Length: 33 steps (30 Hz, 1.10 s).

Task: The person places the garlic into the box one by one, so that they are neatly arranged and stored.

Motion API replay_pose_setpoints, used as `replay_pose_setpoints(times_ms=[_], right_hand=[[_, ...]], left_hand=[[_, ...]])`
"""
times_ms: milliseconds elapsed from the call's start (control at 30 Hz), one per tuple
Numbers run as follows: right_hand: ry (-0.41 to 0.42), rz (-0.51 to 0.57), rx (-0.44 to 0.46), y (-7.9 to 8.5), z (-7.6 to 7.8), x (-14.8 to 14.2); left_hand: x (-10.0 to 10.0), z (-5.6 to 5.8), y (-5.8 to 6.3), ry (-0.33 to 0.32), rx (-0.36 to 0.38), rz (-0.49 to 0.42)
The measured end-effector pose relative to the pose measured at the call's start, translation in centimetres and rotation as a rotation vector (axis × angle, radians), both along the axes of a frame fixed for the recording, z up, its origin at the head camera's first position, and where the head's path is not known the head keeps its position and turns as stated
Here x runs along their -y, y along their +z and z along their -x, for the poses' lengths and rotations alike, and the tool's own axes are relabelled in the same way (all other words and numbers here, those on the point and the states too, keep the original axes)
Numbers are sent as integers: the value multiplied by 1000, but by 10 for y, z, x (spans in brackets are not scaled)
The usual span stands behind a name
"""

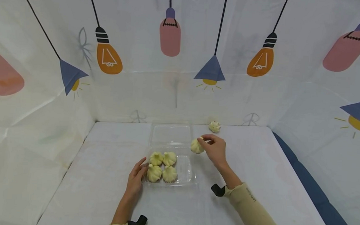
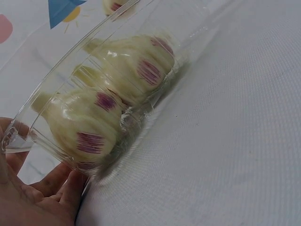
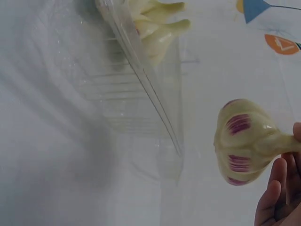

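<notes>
Right wrist, unlike head: garlic [image 3: 247,143] w/ purple streaks

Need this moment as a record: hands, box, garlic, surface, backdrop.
left_hand: left hand touches the near left side of the clear box
right_hand: right hand pinches a held garlic bulb by its stem
box: lid open, folded back away from the person
in_box: four garlic bulbs, two by two, in its left part
outside: loose garlic bulb beyond the right hand
surface: white table
backdrop: white sheet with printed lamps
</notes>
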State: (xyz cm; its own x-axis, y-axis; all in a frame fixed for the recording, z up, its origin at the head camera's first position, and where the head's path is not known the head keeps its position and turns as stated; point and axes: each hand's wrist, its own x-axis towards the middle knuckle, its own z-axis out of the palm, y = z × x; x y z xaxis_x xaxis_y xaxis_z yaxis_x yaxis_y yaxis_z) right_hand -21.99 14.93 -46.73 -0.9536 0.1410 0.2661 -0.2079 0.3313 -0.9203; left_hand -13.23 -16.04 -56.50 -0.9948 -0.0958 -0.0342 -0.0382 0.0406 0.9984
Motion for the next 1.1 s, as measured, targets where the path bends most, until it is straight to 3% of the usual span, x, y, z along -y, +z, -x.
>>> replay_pose_setpoints(times_ms=[600,1100], right_hand=[[129,21,11,0,-13,35],[152,1,19,-9,-16,49]], left_hand=[[-2,-2,5,6,11,17],[-2,0,2,21,11,34]])
